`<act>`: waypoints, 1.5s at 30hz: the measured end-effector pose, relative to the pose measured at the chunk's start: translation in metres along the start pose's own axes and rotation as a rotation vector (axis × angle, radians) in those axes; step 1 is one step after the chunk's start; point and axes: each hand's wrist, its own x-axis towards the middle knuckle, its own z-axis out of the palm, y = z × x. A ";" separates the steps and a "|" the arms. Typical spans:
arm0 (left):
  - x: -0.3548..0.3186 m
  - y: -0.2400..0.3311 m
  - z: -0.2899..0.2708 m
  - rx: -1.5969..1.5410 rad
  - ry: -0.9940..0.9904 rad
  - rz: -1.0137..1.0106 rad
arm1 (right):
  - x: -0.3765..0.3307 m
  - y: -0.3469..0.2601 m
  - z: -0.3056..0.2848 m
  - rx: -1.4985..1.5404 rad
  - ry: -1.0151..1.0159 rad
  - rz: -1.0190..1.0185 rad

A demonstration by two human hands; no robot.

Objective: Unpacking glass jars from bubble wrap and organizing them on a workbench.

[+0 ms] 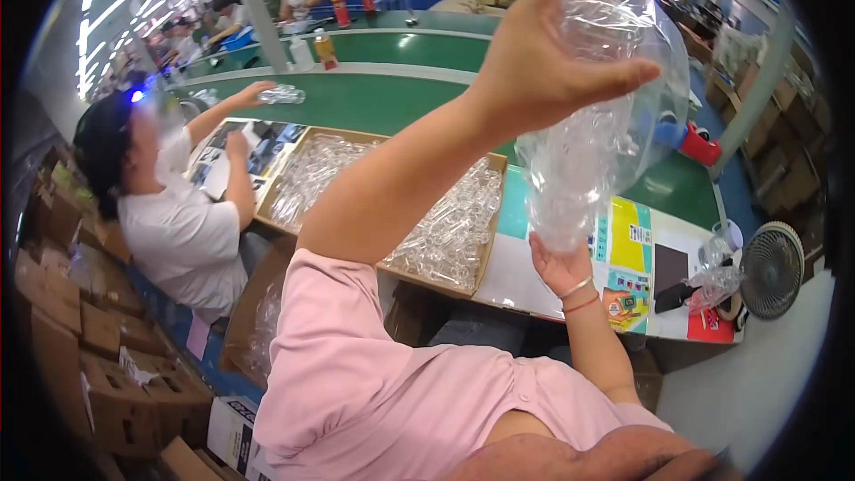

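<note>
My left hand is raised high, its thumb and fingers curved around the upper part of a long clear plastic bag. Clear, shiny shapes show inside the bag, but I cannot make out what they are. At the bag's lower end, my right hand is cupped against it from below, its fingers partly hidden by the plastic. A bracelet and a red cord circle that wrist. Below my left forearm, a shallow cardboard box holds many small clear plastic pieces.
To the left, a co-worker in white reaches over the bench with a clear piece. A green conveyor runs beyond. Right of the box lie printed sheets, a black fan and crumpled clear plastic. Cartons crowd the left floor.
</note>
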 end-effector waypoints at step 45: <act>-0.156 -0.097 0.154 0.236 0.038 -0.738 | -0.037 -0.118 0.288 -2.041 -0.489 -1.285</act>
